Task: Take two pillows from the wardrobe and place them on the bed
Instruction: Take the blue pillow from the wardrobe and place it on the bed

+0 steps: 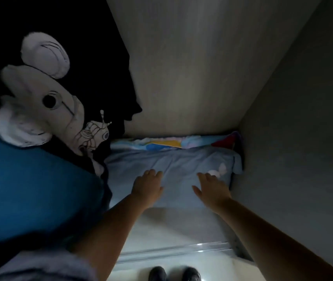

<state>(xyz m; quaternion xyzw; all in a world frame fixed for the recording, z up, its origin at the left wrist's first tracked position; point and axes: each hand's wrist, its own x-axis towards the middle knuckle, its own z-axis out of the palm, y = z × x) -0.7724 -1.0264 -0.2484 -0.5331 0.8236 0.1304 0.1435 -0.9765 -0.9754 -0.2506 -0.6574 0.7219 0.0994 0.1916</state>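
Observation:
A light blue pillow point(177, 169) lies on the wardrobe floor, pushed toward the back right corner. Behind it, against the back wall, shows the edge of a second pillow point(167, 143) with a multicoloured print. My left hand point(148, 184) rests flat on the near left part of the blue pillow, fingers apart. My right hand point(211, 188) hovers over or touches its near right part, fingers spread. Neither hand grips anything.
A black garment with a white cartoon print point(46, 92) hangs at the left, with a blue garment point(29, 189) in front of it. The wardrobe's back wall point(192, 67) and right wall point(303, 138) close the space. A metal sliding track point(181, 251) runs along the wardrobe's front edge, my shoes point(173, 273) just before it.

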